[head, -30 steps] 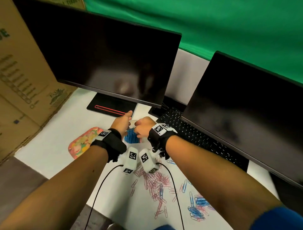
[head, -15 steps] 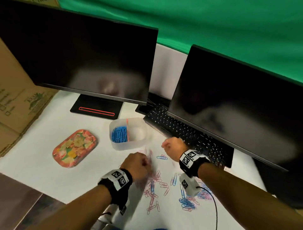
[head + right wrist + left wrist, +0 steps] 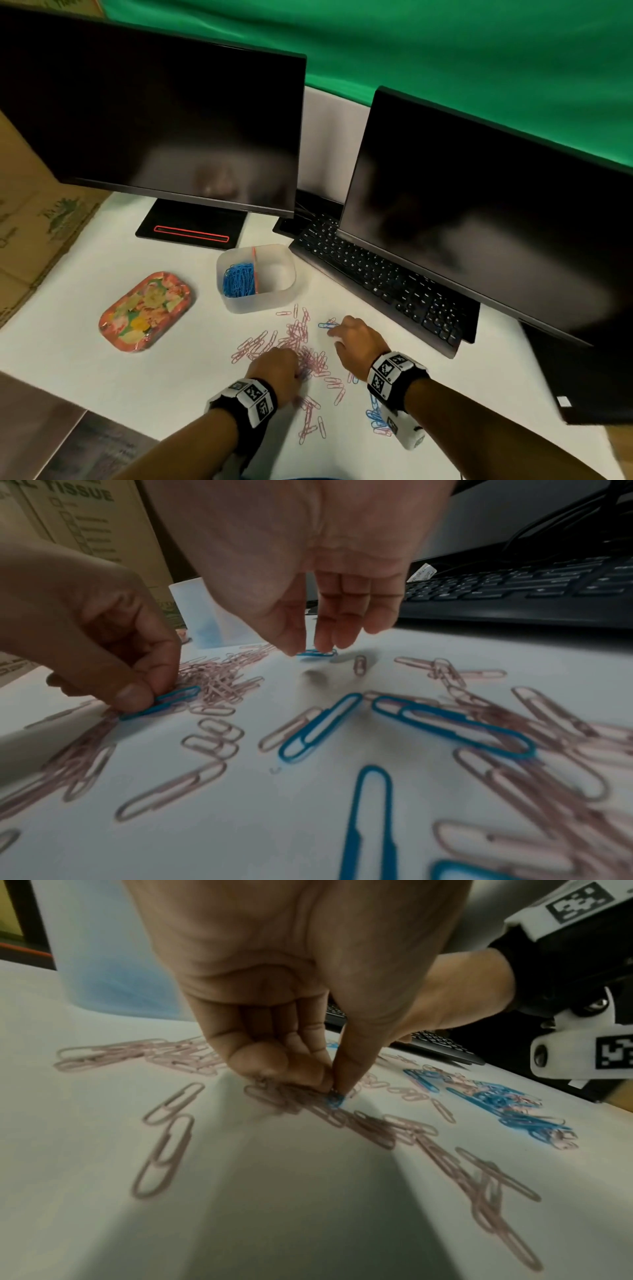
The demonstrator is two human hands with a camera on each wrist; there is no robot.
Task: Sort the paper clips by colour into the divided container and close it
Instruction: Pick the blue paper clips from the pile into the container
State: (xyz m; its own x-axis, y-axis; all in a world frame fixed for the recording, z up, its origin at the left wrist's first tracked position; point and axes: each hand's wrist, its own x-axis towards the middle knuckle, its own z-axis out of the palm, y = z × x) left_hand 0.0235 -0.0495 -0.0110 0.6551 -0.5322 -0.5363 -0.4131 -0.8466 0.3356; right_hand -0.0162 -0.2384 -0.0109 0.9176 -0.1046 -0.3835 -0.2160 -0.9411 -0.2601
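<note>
Both hands dropped from container to pile | left hand [image 3: 274, 368] pinches blue clip [image 3: 164, 700] flat

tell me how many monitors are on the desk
2: the left monitor stands behind the floral lid; the right monitor overhangs the keyboard. None seems hidden.
</note>
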